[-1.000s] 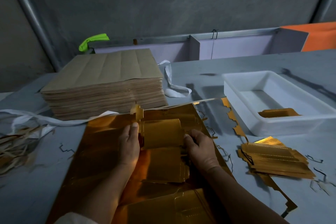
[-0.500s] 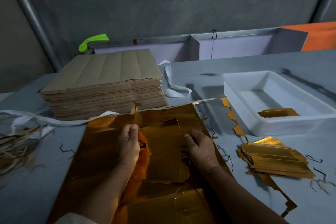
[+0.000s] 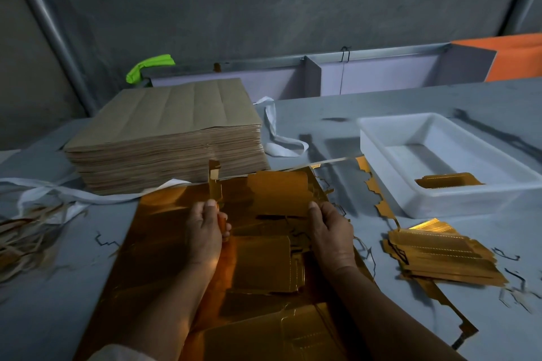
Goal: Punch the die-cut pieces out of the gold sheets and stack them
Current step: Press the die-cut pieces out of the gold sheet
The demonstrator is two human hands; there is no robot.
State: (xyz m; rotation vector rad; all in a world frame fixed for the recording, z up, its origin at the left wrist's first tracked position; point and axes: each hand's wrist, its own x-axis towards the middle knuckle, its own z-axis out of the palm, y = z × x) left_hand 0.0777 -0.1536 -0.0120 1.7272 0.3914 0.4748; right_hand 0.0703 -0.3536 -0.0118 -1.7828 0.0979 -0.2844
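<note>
Die-cut piece (image 3: 278, 193) now higher, in fingers of left hand (image 3: 205, 231) and right hand (image 3: 331, 231); one tray (image 3: 440, 205), one stack (image 3: 440, 255)

Your grey table (image 3: 381, 108) carries a brown paper stack (image 3: 170, 138) back left, the gold sheet (image 3: 164, 228) in front, a white tray (image 3: 440, 199) right — near it, punched pieces (image 3: 440, 255) piled among thin trimmings (image 3: 105, 240).

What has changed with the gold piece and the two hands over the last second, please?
The gold piece has swung up and to the right, away from the left hand, pinched by the right hand, which shifted slightly rightward. The left hand keeps its grip on the narrow upright strip. The gold stack, white tray and brown paper pile stayed put.
</note>
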